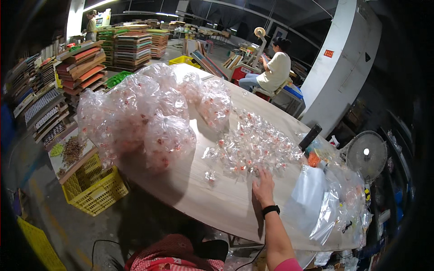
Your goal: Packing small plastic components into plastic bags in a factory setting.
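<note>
Right hand [263,184] flat, open (holding nothing) beside 1 packet heap [253,144]; left unseen.

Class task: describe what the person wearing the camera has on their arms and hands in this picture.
Only the right arm shows. The right hand is bare, with no glove. A black band, like a watch or tracker, circles the wrist. A pink sleeve edge shows near the elbow. The left hand is out of view.

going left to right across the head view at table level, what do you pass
yellow crate → big filled clear bags → loose pile of small clear packets → right hand → flat clear bags → white fan
</note>
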The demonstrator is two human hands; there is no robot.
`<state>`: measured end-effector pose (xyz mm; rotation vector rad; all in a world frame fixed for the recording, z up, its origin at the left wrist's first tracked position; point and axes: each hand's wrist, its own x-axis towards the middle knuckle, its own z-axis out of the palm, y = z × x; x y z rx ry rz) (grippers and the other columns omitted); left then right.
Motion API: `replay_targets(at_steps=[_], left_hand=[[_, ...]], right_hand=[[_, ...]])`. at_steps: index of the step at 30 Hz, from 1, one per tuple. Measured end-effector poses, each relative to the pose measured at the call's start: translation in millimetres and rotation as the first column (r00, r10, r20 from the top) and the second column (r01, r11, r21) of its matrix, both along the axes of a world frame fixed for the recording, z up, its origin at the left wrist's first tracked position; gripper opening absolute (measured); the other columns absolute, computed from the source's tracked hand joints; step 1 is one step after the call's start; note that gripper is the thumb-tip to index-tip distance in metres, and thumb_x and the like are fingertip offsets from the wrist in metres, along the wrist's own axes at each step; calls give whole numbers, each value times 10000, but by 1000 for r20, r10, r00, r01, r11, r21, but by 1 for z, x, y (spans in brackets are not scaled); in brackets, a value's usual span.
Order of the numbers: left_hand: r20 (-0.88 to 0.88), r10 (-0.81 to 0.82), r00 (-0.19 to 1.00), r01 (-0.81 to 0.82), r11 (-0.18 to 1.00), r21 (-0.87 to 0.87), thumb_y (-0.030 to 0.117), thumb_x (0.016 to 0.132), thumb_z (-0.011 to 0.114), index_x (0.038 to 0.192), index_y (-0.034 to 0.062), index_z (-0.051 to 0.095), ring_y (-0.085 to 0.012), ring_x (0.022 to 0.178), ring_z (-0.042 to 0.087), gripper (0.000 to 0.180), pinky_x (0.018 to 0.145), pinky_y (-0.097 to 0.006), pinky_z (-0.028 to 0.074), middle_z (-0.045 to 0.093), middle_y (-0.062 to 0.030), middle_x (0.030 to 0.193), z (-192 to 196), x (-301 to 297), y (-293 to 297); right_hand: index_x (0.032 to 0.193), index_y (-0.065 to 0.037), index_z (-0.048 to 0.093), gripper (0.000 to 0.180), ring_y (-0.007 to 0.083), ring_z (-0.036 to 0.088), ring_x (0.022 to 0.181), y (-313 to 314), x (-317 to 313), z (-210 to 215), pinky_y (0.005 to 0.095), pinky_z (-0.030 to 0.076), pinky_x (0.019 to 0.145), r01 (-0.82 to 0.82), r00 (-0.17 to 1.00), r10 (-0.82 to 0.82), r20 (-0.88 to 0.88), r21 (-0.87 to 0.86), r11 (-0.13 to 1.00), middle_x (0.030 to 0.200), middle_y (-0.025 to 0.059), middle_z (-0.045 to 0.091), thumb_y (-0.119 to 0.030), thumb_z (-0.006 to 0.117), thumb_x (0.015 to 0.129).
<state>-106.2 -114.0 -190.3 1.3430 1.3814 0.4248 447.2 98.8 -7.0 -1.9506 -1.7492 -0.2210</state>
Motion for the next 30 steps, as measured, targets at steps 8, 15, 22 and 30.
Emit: replay_targets(at_steps=[8, 15, 22, 30], left_hand=[[97, 39, 994, -36, 999, -29, 208, 887, 577, 1193, 22, 616, -266, 1111, 595, 360, 972, -395, 438, 644, -131, 1187, 33, -11, -11], [15, -81, 997, 82, 990, -114, 198, 891, 578, 1189, 8, 612, -273, 1117, 592, 355, 984, -399, 430, 639, -128, 1198, 107, -77, 0], [152, -239, 959, 262, 952, -158, 201, 885, 548, 1120, 3, 649, -207, 1111, 566, 323, 960, -348, 429, 665, -83, 1128, 226, -107, 57], [447, -154, 881, -140, 818, 557, 298, 947, 528, 1362, 58, 477, -174, 1201, 522, 482, 1001, -329, 381, 544, -51, 1319, 348, 48, 179]], right_hand=[[1334, -161, 491, 563, 317, 429, 1278, -34, 5, 4, 510, 350, 1014, 3, 998, -8, -67, -79, 997, 1356, 137, 477, -218, 653, 798], [1274, -144, 541, 507, 352, 489, 1208, -110, -65, 54, 487, 415, 950, -88, 946, 117, -304, 108, 990, 1305, 180, 505, -239, 679, 796], [1247, -83, 557, 458, 398, 510, 1168, -239, -139, 118, 445, 417, 976, 14, 868, 224, -443, 473, 881, 1280, 218, 523, -176, 667, 813], [1245, -20, 532, 448, 348, 517, 1182, -306, -154, 103, 387, 397, 1007, 167, 797, 196, -571, 521, 837, 1246, 182, 551, -75, 643, 814]])
